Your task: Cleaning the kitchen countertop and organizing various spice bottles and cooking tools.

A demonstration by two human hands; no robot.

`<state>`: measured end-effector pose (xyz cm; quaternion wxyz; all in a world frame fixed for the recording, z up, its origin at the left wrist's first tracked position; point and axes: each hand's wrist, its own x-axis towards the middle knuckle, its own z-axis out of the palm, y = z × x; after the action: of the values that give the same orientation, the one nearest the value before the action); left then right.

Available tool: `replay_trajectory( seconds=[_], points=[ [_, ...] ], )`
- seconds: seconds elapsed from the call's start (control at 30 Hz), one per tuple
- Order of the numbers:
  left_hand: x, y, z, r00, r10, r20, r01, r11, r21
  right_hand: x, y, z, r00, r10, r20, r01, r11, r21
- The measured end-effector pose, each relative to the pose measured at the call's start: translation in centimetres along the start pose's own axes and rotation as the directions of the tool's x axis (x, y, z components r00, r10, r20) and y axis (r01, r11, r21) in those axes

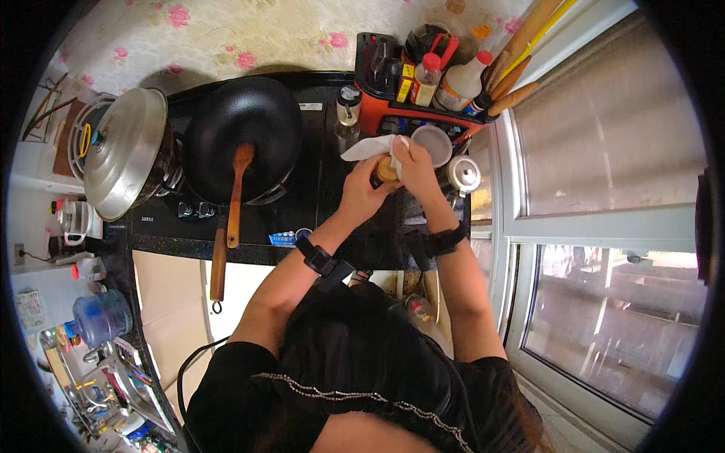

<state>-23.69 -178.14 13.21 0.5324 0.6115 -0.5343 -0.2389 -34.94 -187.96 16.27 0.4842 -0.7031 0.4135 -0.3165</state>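
My left hand [363, 189] is closed around a small jar with a yellowish lid [387, 169], held upright over the right part of the black counter. A white cloth or paper towel [368, 148] is pinched in my right hand [416, 170] and lies against the jar's side. Just beyond my hands stands a glass bottle with a dark and clear top [348, 116]. A pale round bowl or lid [432, 145] is behind my right hand, and a lidded metal pot [464, 174] stands to its right. The jar's lower part is mostly hidden by my fingers.
A black wok [243, 124] with a wooden spatula [242, 181] sits on the stove. To its left is a large pot with a domed metal lid [126, 153]. A red and black rack [376, 110] holds several bottles at the back right. A window [606, 130] borders the right side.
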Motion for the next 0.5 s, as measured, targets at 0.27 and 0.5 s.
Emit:
replay_trajectory(
  seconds=[0.27,0.5],
  points=[
    [-0.7,-2.3,-0.8,0.991,0.118,0.065,-0.118,0.993,-0.003,-3.9,-5.0,-0.6,0.938,-0.345,-0.016,0.341,0.932,-0.121],
    [-2.0,-3.2,1.0,0.960,-0.091,0.265,0.117,0.990,-0.082,-3.6,-0.5,2.5,0.992,-0.122,0.002,0.122,0.991,-0.048]
  ],
)
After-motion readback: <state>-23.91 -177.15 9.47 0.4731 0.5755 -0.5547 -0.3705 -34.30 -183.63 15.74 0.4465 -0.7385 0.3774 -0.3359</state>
